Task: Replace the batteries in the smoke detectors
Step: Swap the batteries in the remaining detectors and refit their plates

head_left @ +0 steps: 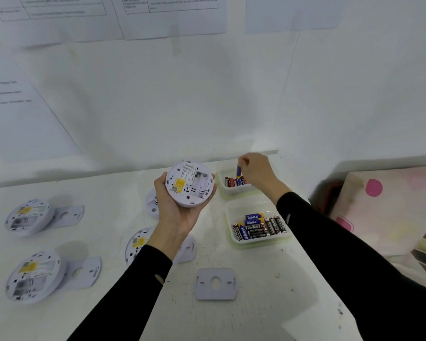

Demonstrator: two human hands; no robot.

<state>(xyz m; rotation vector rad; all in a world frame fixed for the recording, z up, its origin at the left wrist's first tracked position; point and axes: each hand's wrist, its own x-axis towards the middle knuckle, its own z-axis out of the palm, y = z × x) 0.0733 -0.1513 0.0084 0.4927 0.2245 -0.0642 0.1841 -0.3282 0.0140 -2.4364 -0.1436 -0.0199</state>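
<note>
So, fingers of the right hand pinch a battery, maybe fresh; match polarity to the detector the left hand grips.

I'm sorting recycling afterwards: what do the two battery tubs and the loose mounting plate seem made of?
Near tub and far tub: probably thin translucent plastic; batteries show faintly through the walls. Mounting plate: likely moulded matte plastic, pale grey, with crisp slots and a round hole.
</note>
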